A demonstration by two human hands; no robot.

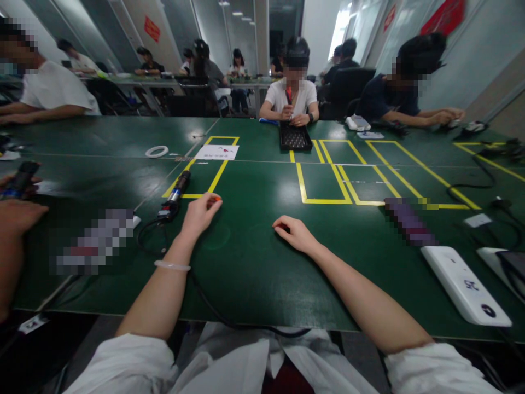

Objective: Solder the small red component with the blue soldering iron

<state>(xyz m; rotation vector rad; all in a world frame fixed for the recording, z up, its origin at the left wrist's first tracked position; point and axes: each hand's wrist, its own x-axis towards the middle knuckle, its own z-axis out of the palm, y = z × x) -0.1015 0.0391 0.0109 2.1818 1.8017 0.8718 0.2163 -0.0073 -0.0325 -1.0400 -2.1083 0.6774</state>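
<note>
My left hand (202, 212) is just above the green table (241, 262), its fingers pinched on a small orange-red piece (216, 200) that is mostly hidden. What kind of piece it is cannot be made out. Beside that hand, to its left, lies a dark electric screwdriver (177, 191) with a black cable running from it. My right hand (296, 234) is at the table to the right, its fingers loosely curled and nothing seen in them. The two hands are apart from each other.
Yellow tape rectangles (326, 201) mark the tabletop. A paper sheet (217, 152) and a white ring (157, 151) lie at the left. Across sits a person with a black tray (295, 138). A white power bank (465, 284) is at right, and a co-worker's hand (20, 216) at left.
</note>
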